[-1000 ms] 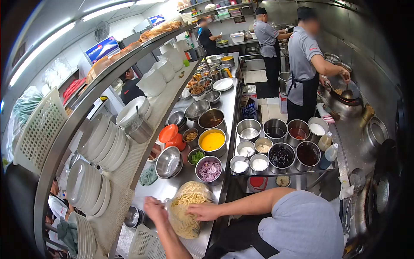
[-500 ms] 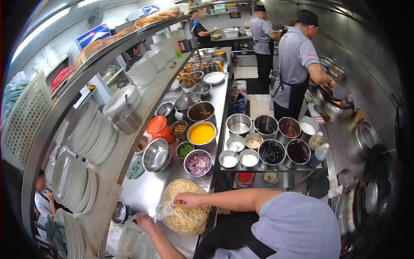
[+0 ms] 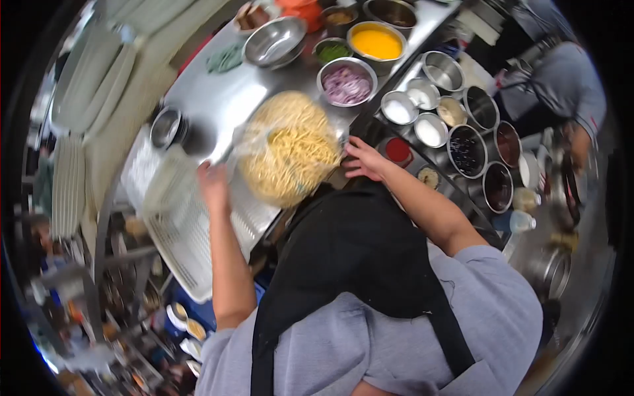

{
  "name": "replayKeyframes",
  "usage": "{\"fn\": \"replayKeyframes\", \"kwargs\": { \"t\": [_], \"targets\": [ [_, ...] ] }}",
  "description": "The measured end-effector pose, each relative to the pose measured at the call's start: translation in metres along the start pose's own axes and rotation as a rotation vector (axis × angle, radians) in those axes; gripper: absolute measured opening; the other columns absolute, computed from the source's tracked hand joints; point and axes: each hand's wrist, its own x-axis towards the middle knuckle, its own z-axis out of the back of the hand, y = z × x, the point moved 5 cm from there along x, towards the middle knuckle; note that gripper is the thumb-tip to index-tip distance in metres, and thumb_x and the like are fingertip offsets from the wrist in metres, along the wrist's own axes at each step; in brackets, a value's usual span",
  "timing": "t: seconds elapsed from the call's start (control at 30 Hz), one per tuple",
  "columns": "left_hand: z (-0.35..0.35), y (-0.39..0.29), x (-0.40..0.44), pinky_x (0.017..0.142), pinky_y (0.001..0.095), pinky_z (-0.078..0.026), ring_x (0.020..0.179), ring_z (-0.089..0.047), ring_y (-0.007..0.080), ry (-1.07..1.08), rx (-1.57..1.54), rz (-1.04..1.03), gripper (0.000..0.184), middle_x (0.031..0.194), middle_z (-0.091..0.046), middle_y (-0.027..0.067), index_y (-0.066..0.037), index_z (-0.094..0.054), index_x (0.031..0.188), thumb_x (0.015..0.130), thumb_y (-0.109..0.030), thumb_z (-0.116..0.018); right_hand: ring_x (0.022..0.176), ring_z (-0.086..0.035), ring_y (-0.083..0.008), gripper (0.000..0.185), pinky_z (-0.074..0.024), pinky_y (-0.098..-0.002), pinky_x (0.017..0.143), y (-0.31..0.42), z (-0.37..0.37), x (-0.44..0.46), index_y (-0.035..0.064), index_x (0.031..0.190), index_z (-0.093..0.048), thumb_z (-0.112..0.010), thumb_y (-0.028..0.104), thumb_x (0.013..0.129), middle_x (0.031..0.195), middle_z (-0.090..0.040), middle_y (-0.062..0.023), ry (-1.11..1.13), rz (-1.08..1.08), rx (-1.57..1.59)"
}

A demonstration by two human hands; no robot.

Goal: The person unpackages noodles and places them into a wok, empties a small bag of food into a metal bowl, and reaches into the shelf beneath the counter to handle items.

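Observation:
A clear plastic bag of yellow noodles (image 3: 290, 148) lies on the steel counter (image 3: 214, 82) in front of my body. Just left of the bag is my left hand (image 3: 213, 183), blurred, near the bag's loose plastic and above the edge of a white perforated basket (image 3: 198, 224). My right hand (image 3: 362, 160) is at the bag's right side, fingers spread and holding nothing. Whether its fingertips touch the plastic cannot be told.
Bowls of sliced red onion (image 3: 347, 82) and yellow liquid (image 3: 376, 41) stand beyond the bag. An empty steel bowl (image 3: 275, 43) and green cloth (image 3: 225, 59) are farther left. Sauce pots (image 3: 467, 150) stand right; a co-worker (image 3: 561, 86) is behind them. Plates (image 3: 68, 185) are stacked left.
The view has tilted down and turned. My right hand has left the top of the noodle bag and moved to its right side, with its fingers spread.

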Motion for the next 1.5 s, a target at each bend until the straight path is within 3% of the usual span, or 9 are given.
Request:
{"fn": "replayKeyframes", "kwargs": {
  "t": [0.2, 0.3, 0.4, 0.53, 0.77, 0.97, 1.07, 1.13, 1.5],
  "targets": [
    [-0.065, -0.001, -0.07, 0.112, 0.0483, -0.025, 0.132, -0.033, 0.0414, -0.027, 0.422, -0.336, 0.084, 0.14, -0.037, 0.0275, 0.003, -0.036, 0.14, 0.073, -0.029, -0.077, 0.083, -0.063, -0.0178, 0.051, -0.0513, -0.031, 0.059, 0.016, -0.043, 0.016, 0.0071, 0.134, -0.039, -0.061, 0.02, 0.091, 0.107, -0.061, -0.0102, 0.086, 0.194, -0.165],
    [-0.077, 0.0, -0.089, 0.114, 0.0506, -0.02, 0.135, -0.026, 0.0438, -0.05, 0.44, -0.466, 0.083, 0.144, -0.032, 0.0279, 0.005, -0.035, 0.14, 0.076, -0.027, -0.076, 0.095, -0.061, -0.0158, 0.054, -0.0532, -0.0344, 0.071, 0.038, -0.018, 0.026, 0.0134, 0.137, -0.04, -0.063, 0.012, 0.087, 0.113, -0.061, -0.0064, 0.058, 0.352, -0.309],
    [-0.096, -0.096, -0.123, 0.109, 0.0518, -0.026, 0.131, -0.033, 0.0449, -0.036, 0.511, -0.668, 0.071, 0.143, -0.035, 0.0264, -0.004, -0.047, 0.134, 0.072, -0.021, -0.076, 0.119, -0.052, -0.036, 0.074, -0.0405, -0.0437, 0.102, 0.081, -0.032, 0.038, 0.0084, 0.144, -0.034, -0.065, 0.016, 0.078, 0.129, -0.052, -0.0246, -0.186, 0.916, -1.086],
    [-0.166, -0.109, -0.109, 0.096, 0.0519, -0.035, 0.118, -0.046, 0.0369, 0.491, 0.671, -0.736, 0.052, 0.128, -0.053, 0.0135, -0.008, -0.06, 0.118, 0.07, -0.021, -0.075, 0.131, -0.038, -0.0391, 0.081, -0.0315, -0.0393, 0.11, 0.111, -0.077, 0.023, 0.0072, 0.149, -0.026, -0.064, 0.015, 0.078, 0.143, -0.034, -0.025, -0.014, 0.762, -1.087],
    [-0.19, -0.099, -0.122, 0.084, 0.0526, -0.035, 0.099, -0.051, 0.0276, 0.454, 1.043, -1.048, 0.018, 0.105, -0.057, 0.0056, -0.016, -0.073, 0.084, 0.073, -0.027, -0.063, 0.115, -0.052, -0.0423, 0.077, -0.0419, -0.0426, 0.099, 0.061, -0.033, 0.017, 0.0058, 0.144, -0.03, -0.068, 0.034, 0.083, 0.122, -0.053, -0.0266, -0.123, 0.646, -0.966],
    [-0.188, -0.106, -0.135, 0.088, 0.0568, -0.034, 0.108, -0.048, 0.0288, 0.443, 0.988, -1.223, 0.019, 0.107, -0.056, 0.0043, -0.016, -0.072, 0.084, 0.075, -0.029, -0.062, 0.07, -0.067, -0.0202, 0.042, -0.0551, -0.0312, 0.062, -0.014, -0.015, 0.012, 0.0057, 0.123, -0.051, -0.053, 0.039, 0.098, 0.096, -0.066, -0.0119, 0.065, 0.028, -0.108],
    [-0.182, -0.119, -0.143, 0.09, 0.0594, -0.039, 0.101, -0.054, 0.0318, 0.482, 0.952, -1.316, 0.023, 0.106, -0.058, 0.0104, -0.009, -0.07, 0.09, 0.081, -0.025, -0.055, 0.073, -0.065, -0.0186, 0.039, -0.0548, -0.0352, 0.066, -0.021, -0.032, -0.012, 0.0096, 0.118, -0.055, -0.049, 0.043, 0.099, 0.094, -0.065, -0.0089, 0.139, -0.089, 0.133],
    [-0.205, -0.08, -0.135, 0.075, 0.0479, -0.052, 0.081, -0.063, 0.0333, 1.043, 0.757, -1.147, 0.025, 0.092, -0.065, 0.0143, -0.006, -0.066, 0.092, 0.083, -0.025, -0.055, 0.075, -0.064, -0.0179, 0.04, -0.0543, -0.0359, 0.07, -0.031, -0.04, -0.006, 0.0107, 0.116, -0.056, -0.049, 0.045, 0.098, 0.093, -0.065, -0.0076, 0.115, -0.106, 0.181],
    [-0.178, -0.055, -0.107, 0.059, 0.0467, -0.051, 0.065, -0.066, 0.0359, 0.992, 0.745, -0.907, 0.049, 0.071, -0.064, 0.0185, -0.002, -0.044, 0.113, 0.083, -0.028, -0.072, 0.087, -0.065, -0.0227, 0.047, -0.0536, -0.0357, 0.079, -0.017, -0.072, -0.022, 0.0022, 0.114, -0.057, -0.05, 0.046, 0.097, 0.101, -0.063, -0.0135, 0.058, 0.05, 0.132]
  ]
}}
